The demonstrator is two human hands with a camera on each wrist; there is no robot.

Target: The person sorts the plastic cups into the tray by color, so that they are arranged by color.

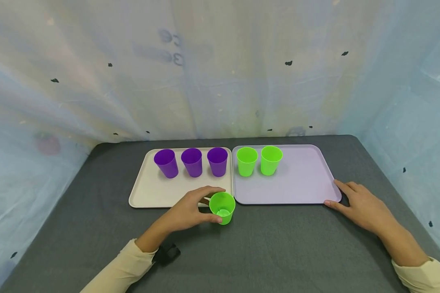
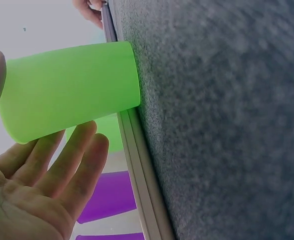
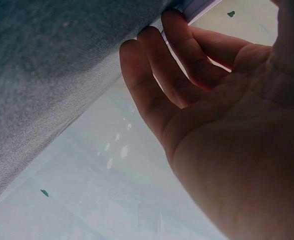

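our left hand (image 1: pixel 188 211) curls round the bright green plastic cup (image 1: pixel 222 208) on the grey felt table (image 1: pixel 278 252), just before the trays. our right hand (image 1: pixel 359 203), fingers relaxed, steadies the lilac plastic tray (image 1: pixel 304 183). next, we judge, lift it beside the two green cups (image 1: pixel 259 160).

Left hand (image 1: pixel 190 211): fingertips behind green cup (image 1: pixel 222 208), contact not visible in head view; thumb cut by left wrist frame edge. Purple cups (image 2: pixel 109 197): cut off at bottom of left wrist view. Right hand (image 3: pixel 227 125): palm cropped in right wrist view. Lilac tray (image 3: pixel 197 7): only a corner shows. Wall markings (image 1: pixel 170 47): blurred, unreadable.
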